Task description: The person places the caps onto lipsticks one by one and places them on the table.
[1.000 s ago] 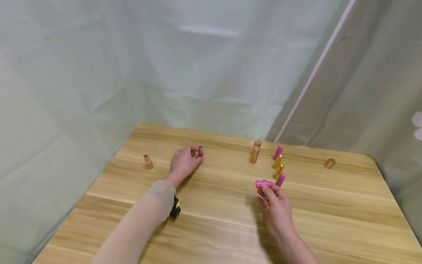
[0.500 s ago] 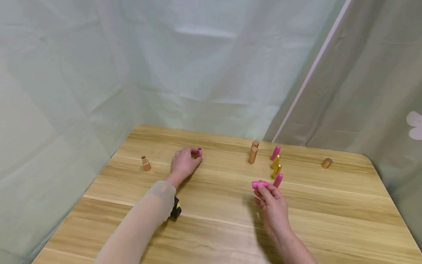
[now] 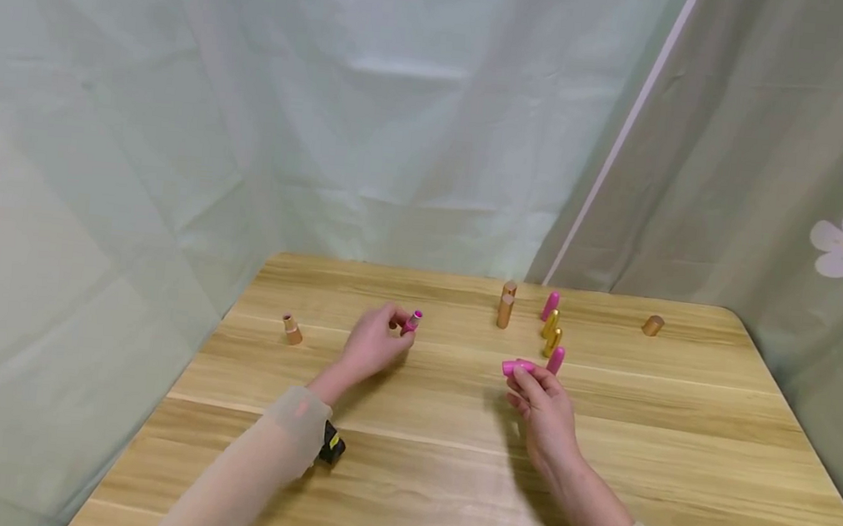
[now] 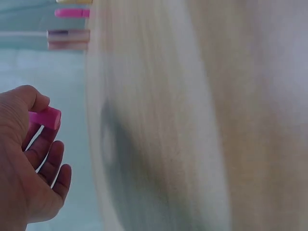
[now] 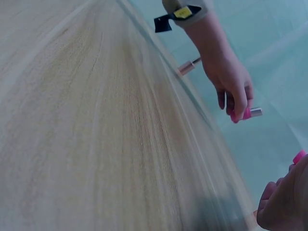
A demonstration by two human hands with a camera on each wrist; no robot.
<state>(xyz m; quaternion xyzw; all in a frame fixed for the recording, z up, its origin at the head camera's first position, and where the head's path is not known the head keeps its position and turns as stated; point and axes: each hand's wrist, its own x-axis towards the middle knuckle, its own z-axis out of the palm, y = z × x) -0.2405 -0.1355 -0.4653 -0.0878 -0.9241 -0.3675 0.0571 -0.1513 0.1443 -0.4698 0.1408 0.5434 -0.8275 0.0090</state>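
Observation:
My left hand (image 3: 373, 342) pinches an uncapped pink lipstick tube (image 3: 412, 322) with a silver collar. The tube tilts to the right, and its pink base (image 4: 49, 118) shows between thumb and fingers in the left wrist view. A pink lipstick cap (image 3: 513, 368) lies sideways between the thumb and fingers of my right hand (image 3: 550, 412), above the table. In the right wrist view the silver collar (image 5: 256, 112) points away from the left fingers. Right behind the right hand stands a pink bullet-shaped tube (image 3: 555, 360), its lower part hidden.
An uncapped copper lipstick tube (image 3: 292, 330) stands at the left. Two copper tubes (image 3: 505, 312) stand mid-back, beside two gold tubes (image 3: 552, 342) and another pink tube (image 3: 551, 306). A short copper piece (image 3: 653, 325) sits farther right. Curtains (image 3: 418, 129) hang behind the wooden table (image 3: 446, 499).
My left hand has raised the pink lipstick tube, bringing it slightly right and nearer me. The tube has gone from upright to tilted. My right hand keeps holding the cap almost still.

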